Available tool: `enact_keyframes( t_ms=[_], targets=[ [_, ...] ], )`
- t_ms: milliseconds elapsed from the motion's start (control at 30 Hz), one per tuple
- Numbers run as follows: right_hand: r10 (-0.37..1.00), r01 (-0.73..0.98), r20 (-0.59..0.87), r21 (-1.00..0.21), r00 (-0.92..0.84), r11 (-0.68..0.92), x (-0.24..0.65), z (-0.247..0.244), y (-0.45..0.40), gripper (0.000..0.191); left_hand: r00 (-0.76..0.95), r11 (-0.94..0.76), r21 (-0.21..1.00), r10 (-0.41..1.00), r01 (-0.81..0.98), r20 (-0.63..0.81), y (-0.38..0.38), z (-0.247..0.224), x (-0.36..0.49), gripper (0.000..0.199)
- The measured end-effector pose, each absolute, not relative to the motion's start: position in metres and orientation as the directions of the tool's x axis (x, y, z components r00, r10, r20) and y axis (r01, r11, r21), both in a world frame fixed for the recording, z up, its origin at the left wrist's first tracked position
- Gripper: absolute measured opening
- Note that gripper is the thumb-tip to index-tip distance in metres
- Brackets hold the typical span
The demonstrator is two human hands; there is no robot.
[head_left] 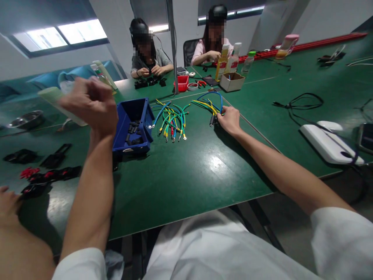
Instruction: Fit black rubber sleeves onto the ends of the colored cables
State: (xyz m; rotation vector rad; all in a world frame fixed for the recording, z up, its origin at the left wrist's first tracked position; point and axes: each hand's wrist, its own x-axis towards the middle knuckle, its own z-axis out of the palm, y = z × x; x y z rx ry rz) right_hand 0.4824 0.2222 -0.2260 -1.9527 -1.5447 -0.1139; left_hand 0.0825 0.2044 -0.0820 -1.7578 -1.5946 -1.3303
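Observation:
My left hand (91, 103) is raised at the left, curled into a fist and blurred. Whatever it may hold is hidden. Below and beside it stands a blue bin (132, 149) with several black sleeves (133, 128) inside. My right hand (230, 119) rests on the table, its fingers pinched at the near end of a bunch of cables (205, 103), blue, yellow and green. A black sleeve (212, 121) sits on the cable ends by my fingertips. Between bin and right hand lies a loose pile of cables (171, 118) with ring terminals.
Bottles (222, 64) and a cardboard box (232, 82) stand beyond the right hand, beside a red tray (182, 83). A white device (329, 144) with a black cord lies right. Black parts (55, 174) and another person's arm (17, 233) are left. Two people sit opposite.

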Motion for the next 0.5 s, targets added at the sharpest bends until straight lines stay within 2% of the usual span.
enact_keyframes(
  t_ms=[67, 100, 167, 267, 367, 500],
  targets=[
    [0.846, 0.899, 0.434, -0.424, 0.309, -0.111, 0.482, -0.226, 0.222, 0.021, -0.129, -0.089, 0.204, 0.52, 0.975, 0.844, 0.222, -0.095, 0.084, 0.033],
    [0.847, 0.9, 0.432, -0.422, 0.31, -0.113, 0.482, -0.225, 0.222, 0.021, -0.098, -0.039, 0.149, 0.587, 0.988, 0.804, 0.229, -0.103, 0.084, 0.033],
    [0.849, 0.903, 0.43, -0.414, 0.307, -0.116, 0.483, -0.226, 0.222, 0.021, -0.048, -0.019, 0.092, 0.742, 0.996, 0.669, 0.24, -0.122, 0.085, 0.036],
    [0.857, 0.91, 0.424, -0.399, 0.293, -0.114, 0.484, -0.227, 0.223, 0.022, -0.046, 0.033, 0.037, 0.893, 0.999, 0.447, 0.248, -0.147, 0.087, 0.038],
    [0.862, 0.913, 0.416, -0.39, 0.289, -0.118, 0.485, -0.228, 0.224, 0.024, -0.02, 0.024, -0.014, 0.964, 1.0, 0.264, 0.253, -0.161, 0.084, 0.036],
    [0.863, 0.909, 0.408, -0.399, 0.296, -0.123, 0.484, -0.227, 0.225, 0.024, 0.025, -0.022, -0.023, 0.985, 0.999, 0.169, 0.259, -0.167, 0.077, 0.045]
  ],
)
